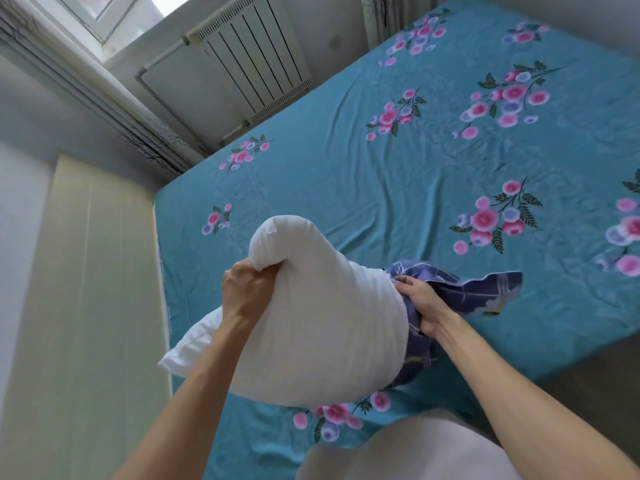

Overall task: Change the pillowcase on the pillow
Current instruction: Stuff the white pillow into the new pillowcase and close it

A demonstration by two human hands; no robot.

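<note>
**Desk:** What did the head camera show you over the bed?

**Operator:** I saw the white pillow [311, 327] held up above the bed [381, 188], which was covered in a teal sheet printed with pink and lilac flowers. The left hand [247, 289] was in a closed grip, clamped on the pillow's upper corner, so a rounded lobe of stuffing bulged up past the knuckles. Most of the pillow hung below and to the right of that grip, with one bare corner jutting out to the left under the forearm.

**Desk:** And the other hand?

**Operator:** The right hand [424, 303] was clamped on the blue checked pillowcase [478, 292], bunched at the pillow's right end. From my view the case covered only that end; the rest of the pillow was bare. A loose flap of the case trailed out to the right of the grip. Whether it touched the sheet, I could not tell.

**Desk:** Anything else in frame?

**Operator:** A white radiator [256, 60] stood on the wall beyond the bed, under a window, and a pale panel ran along the bed's left side.
</note>
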